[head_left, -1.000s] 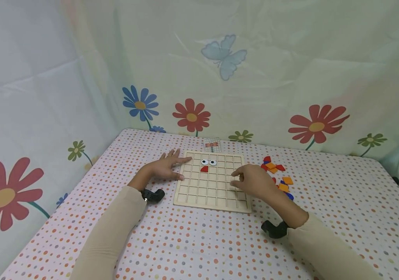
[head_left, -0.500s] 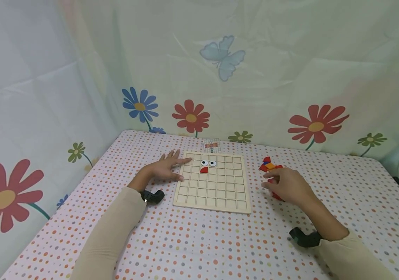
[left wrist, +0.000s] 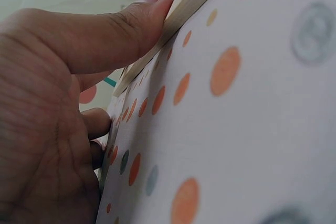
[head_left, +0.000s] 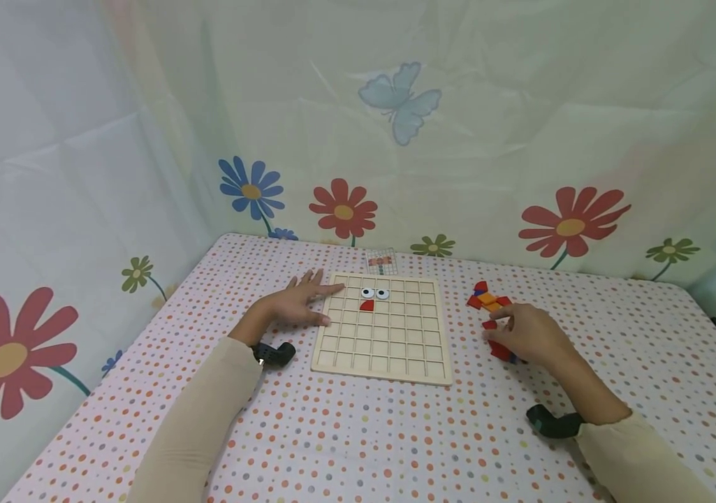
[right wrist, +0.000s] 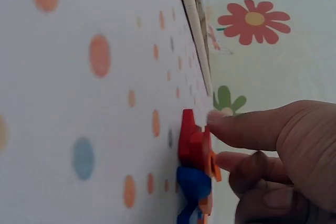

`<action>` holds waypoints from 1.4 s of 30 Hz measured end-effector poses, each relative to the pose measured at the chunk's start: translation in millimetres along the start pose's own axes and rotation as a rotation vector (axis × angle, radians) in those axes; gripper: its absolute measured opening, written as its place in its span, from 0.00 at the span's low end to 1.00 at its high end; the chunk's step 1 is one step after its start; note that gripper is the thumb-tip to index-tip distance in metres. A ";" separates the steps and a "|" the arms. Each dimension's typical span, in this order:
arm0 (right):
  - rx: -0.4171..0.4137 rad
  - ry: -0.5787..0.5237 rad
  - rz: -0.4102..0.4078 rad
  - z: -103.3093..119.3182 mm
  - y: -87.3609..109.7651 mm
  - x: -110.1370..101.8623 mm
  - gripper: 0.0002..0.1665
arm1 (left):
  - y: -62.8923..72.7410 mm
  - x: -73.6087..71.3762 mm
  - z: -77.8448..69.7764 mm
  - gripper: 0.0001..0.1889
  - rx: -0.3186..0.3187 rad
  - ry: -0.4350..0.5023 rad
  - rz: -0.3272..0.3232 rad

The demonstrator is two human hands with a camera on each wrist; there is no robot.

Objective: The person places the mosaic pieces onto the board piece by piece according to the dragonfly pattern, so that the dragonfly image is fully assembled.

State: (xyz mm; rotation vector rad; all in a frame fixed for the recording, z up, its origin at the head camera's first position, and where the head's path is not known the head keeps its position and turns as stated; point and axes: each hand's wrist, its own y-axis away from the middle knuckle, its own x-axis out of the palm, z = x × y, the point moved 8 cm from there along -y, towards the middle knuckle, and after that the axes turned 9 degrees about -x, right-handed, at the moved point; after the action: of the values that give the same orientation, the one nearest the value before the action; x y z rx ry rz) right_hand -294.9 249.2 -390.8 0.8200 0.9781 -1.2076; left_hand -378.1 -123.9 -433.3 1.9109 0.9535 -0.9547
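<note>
We saw the right hand [head_left: 529,335] low over a near pile [head_left: 499,351] of flat blocks. Its thumb and pointing finger were apart, with nothing we could see held between them. A red block [right wrist: 196,148] was just beside the thumb tip; we couldn't tell if they touched, or which way its long side ran. The left hand [head_left: 295,304] was well away, its fingers spread and resting on the board [head_left: 362,345] at its left edge. Left of the right fingers, spotted cloth [head_left: 467,349] ran to the board. Just past them sat 1 more pile [head_left: 487,298], so there was less room that way.
</note>
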 end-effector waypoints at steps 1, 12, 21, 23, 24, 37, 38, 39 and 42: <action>0.000 0.006 -0.006 -0.5 -0.2 0.1 0.32 | 0.2 -0.4 0.3 0.42 -0.001 -0.001 -0.001; 0.015 0.053 -0.028 -1.3 -0.7 2.9 0.29 | 0.0 0.2 0.3 0.43 -0.002 0.002 0.009; 0.051 0.079 -0.017 -6.3 -4.0 1.6 0.30 | -1.5 -0.6 0.4 0.43 0.003 -0.007 -0.001; 0.056 0.080 -0.024 -6.7 -4.2 0.5 0.29 | -1.4 -0.1 0.5 0.42 -0.003 -0.005 0.001; 0.059 0.078 -0.025 -6.7 -4.2 0.1 0.28 | -1.2 0.1 0.6 0.42 -0.006 -0.003 0.003; 0.052 0.058 -0.019 -4.4 -6.7 0.4 0.22 | 0.7 -0.4 0.0 0.42 0.001 -0.001 0.000; 0.045 0.057 -0.018 -3.9 -6.9 0.8 0.21 | 0.8 -0.3 0.0 0.42 0.000 -0.002 0.000; 0.036 0.055 -0.015 -3.2 -7.0 1.3 0.21 | 0.7 -0.2 0.1 0.42 -0.001 -0.001 0.000; 0.029 0.050 -0.003 -2.3 -6.6 1.9 0.20 | 0.2 -0.1 -0.1 0.42 -0.001 0.000 0.001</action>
State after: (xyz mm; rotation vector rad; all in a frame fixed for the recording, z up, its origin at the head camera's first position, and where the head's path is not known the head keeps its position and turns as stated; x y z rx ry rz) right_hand -301.6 249.5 -393.5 0.8754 1.0048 -1.2106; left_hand -377.9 -123.9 -433.1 1.9103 0.9527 -0.9542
